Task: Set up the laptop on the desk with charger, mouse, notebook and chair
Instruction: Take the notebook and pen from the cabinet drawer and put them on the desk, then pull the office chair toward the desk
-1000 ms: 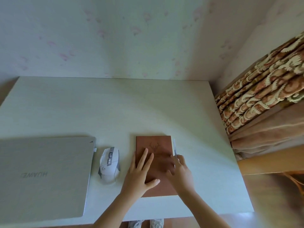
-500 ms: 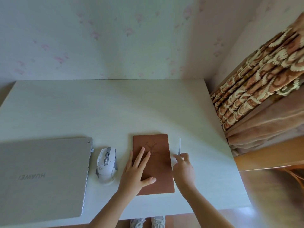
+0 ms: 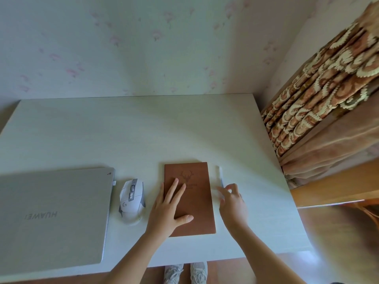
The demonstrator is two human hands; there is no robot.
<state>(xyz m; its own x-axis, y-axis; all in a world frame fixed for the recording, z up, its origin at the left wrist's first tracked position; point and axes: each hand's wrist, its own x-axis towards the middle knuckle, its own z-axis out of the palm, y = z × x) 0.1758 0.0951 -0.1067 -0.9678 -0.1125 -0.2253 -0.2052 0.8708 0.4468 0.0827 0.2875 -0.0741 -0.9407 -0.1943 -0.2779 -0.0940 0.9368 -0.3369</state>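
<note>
Your left hand (image 3: 171, 210) lies flat, fingers straight, on brown deer notebook (image 3: 193, 203) | your right hand (image 3: 232, 201) blurred, grip unclear, pen (image 3: 220, 177) just beyond its fingertips | white mouse (image 3: 132, 199), closed laptop (image 3: 51, 216) left of left hand on worktop (image 3: 133, 136)

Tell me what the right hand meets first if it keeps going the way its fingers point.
Probably the pen: the right hand points up along the desk toward it, fingertips just short or perhaps touching; motion blur hides contact.

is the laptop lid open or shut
Shut: the laptop lies flat on the desk, lid down, logo showing on top.
</note>
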